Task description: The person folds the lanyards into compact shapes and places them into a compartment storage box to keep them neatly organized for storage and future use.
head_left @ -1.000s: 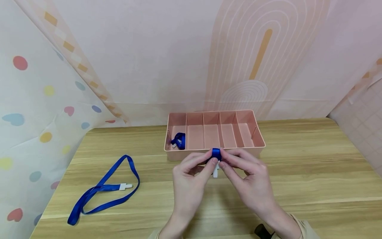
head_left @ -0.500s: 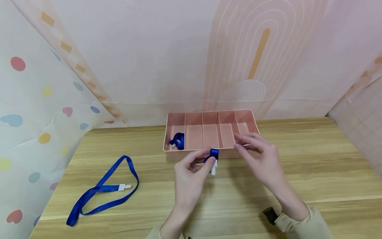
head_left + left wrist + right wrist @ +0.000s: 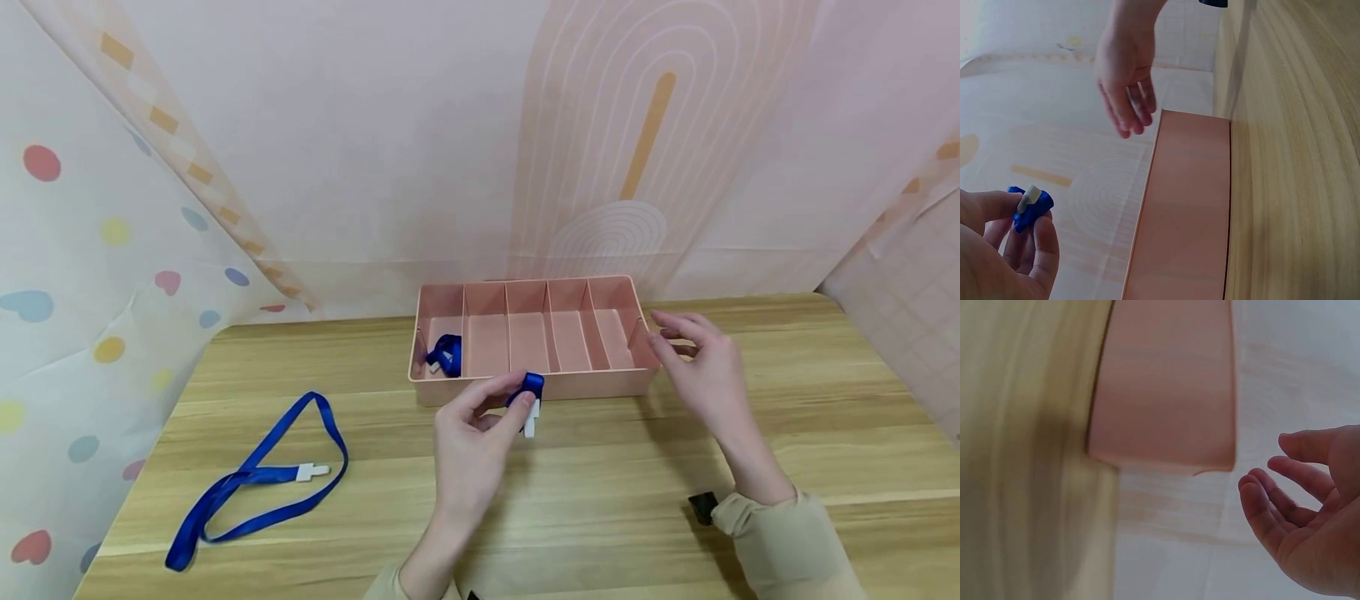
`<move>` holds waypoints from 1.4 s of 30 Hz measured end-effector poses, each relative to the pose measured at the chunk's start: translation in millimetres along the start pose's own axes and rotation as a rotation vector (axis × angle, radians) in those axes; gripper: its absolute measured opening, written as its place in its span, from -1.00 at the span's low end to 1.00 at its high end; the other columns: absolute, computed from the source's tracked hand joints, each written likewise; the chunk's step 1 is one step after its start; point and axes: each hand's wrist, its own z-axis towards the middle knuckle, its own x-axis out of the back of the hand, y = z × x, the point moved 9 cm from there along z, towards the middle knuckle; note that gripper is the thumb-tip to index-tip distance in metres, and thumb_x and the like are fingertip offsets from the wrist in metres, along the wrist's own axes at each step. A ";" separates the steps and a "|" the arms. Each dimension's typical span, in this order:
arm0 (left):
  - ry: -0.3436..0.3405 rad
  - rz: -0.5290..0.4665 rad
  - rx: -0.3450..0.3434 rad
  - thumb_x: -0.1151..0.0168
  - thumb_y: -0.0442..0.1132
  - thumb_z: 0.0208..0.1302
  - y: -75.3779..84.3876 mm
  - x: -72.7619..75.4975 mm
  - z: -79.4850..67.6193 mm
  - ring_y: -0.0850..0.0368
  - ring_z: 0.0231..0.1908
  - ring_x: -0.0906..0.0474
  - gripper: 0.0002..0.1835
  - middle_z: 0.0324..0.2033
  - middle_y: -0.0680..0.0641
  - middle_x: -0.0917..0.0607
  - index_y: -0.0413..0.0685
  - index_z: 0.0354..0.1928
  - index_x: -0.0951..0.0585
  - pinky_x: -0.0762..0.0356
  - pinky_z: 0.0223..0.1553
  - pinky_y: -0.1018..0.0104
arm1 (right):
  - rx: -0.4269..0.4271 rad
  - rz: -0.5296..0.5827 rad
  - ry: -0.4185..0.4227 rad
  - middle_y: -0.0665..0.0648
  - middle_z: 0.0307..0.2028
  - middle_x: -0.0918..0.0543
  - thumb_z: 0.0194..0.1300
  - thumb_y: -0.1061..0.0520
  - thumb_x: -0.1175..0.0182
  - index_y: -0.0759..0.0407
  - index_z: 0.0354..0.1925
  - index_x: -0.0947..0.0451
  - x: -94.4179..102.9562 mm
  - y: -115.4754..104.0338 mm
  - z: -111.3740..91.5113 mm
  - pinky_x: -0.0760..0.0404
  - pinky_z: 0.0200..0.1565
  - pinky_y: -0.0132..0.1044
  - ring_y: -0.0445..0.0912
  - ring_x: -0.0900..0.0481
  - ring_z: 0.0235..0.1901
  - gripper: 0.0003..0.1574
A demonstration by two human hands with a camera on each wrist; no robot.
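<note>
My left hand [image 3: 472, 450] pinches a rolled-up blue lanyard [image 3: 533, 384] between thumb and fingers, just in front of the pink divided box [image 3: 525, 387]. The lanyard's white clip [image 3: 530, 421] points down below the thumb; in the left wrist view the blue roll [image 3: 1036, 209] sits at the fingertips. My right hand [image 3: 705, 367] holds nothing, its fingers loosely bent beside the box's right end. In the right wrist view that hand [image 3: 1310, 506] is apart from the box wall [image 3: 1166, 394].
Another coiled blue lanyard [image 3: 448, 354] lies in the box's leftmost compartment. A loose blue lanyard [image 3: 258, 475] with a white clip is spread on the left of the wooden table [image 3: 600, 500]. Patterned cloth [image 3: 375, 150] hangs behind the table.
My right hand has let go of the rolled lanyard and moved right, to the box's right end. My left hand keeps its pinch on the lanyard, shifting slightly left.
</note>
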 end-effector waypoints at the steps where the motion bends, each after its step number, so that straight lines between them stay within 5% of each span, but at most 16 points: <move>1: 0.000 -0.001 0.002 -0.36 -0.40 0.09 -0.1 0.1 0.0 0.29 -0.33 -0.65 -0.77 -0.23 -0.12 -0.75 -0.06 -0.17 -0.72 -0.63 -0.42 0.46 | -0.007 -0.011 -0.007 0.31 -0.11 -0.68 0.22 0.27 -0.23 0.33 -0.04 -0.63 -0.8 2.8 0.7 -0.44 -0.27 -0.85 -0.68 -0.40 -0.33 -0.68; 11: -0.014 0.001 -0.006 -0.36 -0.40 0.10 0.2 -2.0 -0.5 0.27 -0.32 -0.64 -0.77 -0.22 -0.10 -0.74 -0.04 -0.17 -0.72 -0.63 -0.44 0.45 | -0.035 -0.043 -0.064 0.36 -0.15 -0.71 0.24 0.30 -0.18 0.33 -0.06 -0.64 -10.7 23.4 2.7 -0.41 -0.33 -0.84 -0.64 -0.45 -0.39 -0.72; 19: -0.048 0.011 -0.042 -0.36 -0.37 0.11 1.0 -8.6 -2.4 0.30 -0.32 -0.65 -0.78 -0.24 -0.11 -0.74 -0.03 -0.17 -0.72 -0.62 -0.45 0.47 | -0.093 0.069 -0.094 0.41 -0.15 -0.70 0.25 0.31 -0.18 0.39 -0.06 -0.62 -13.7 39.2 2.5 -0.55 -0.47 -0.64 -0.61 -0.48 -0.47 -0.71; 26: -0.048 0.042 -0.022 -0.36 -0.36 0.12 -2.9 -5.7 -0.5 0.28 -0.32 -0.65 -0.77 -0.24 -0.08 -0.74 0.01 -0.16 -0.72 -0.62 -0.45 0.46 | -0.232 0.255 -0.151 -0.45 -0.36 -0.62 0.29 0.21 -0.19 0.41 0.04 -0.55 -21.1 56.5 0.2 -0.64 -0.36 -0.57 -0.52 -0.60 -0.39 -0.61; 33: -0.001 0.100 0.036 -0.36 -0.37 0.12 -11.1 19.1 3.0 0.25 -0.39 -0.65 -0.78 -0.26 -0.07 -0.75 0.02 -0.18 -0.72 -0.62 -0.47 0.44 | -0.261 0.320 -0.192 -0.38 -0.35 -0.64 0.28 0.23 -0.19 0.40 0.05 -0.55 -40.4 55.7 -5.7 -0.67 -0.32 -0.52 -0.47 -0.62 -0.36 -0.60; 42: -0.008 0.328 -0.048 -0.35 -0.29 0.15 1.2 44.0 37.0 0.28 -0.36 -0.64 -0.80 -0.25 -0.06 -0.76 0.03 -0.15 -0.72 -0.64 -0.38 0.48 | -0.233 0.318 -0.175 -0.50 -0.41 -0.59 0.29 0.27 -0.17 0.46 0.05 -0.52 -35.9 51.8 -1.8 -0.66 -0.34 -0.52 -0.52 -0.59 -0.39 -0.60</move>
